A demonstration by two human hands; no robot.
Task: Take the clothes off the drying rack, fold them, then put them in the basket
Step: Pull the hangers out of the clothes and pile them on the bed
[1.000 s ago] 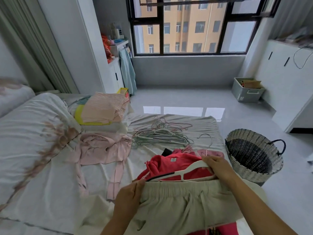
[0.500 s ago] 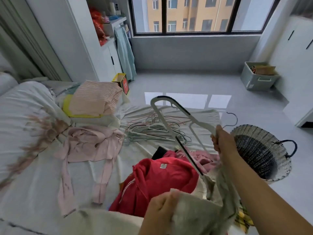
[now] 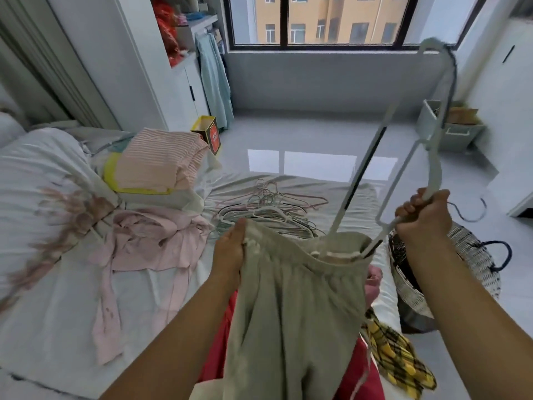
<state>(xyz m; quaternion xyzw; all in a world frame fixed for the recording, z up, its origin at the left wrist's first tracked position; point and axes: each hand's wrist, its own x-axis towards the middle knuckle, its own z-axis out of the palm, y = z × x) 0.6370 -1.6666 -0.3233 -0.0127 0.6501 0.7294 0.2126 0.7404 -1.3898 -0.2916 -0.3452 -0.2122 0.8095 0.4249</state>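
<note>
- The trousers [image 3: 294, 307] are gripped at the waistband by the left hand [image 3: 230, 249], above the bed [image 3: 57, 298].
- The hanger [image 3: 444, 90], grasped by the right hand [image 3: 424, 215], should be tilted and slid clear of the waistband.

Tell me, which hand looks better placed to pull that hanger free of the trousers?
The right hand, probably. It grips the white hanger near its hook, one end tucked inside the waistband. The left hand pinches the greenish trousers at the waistband, holding them steady.
</note>
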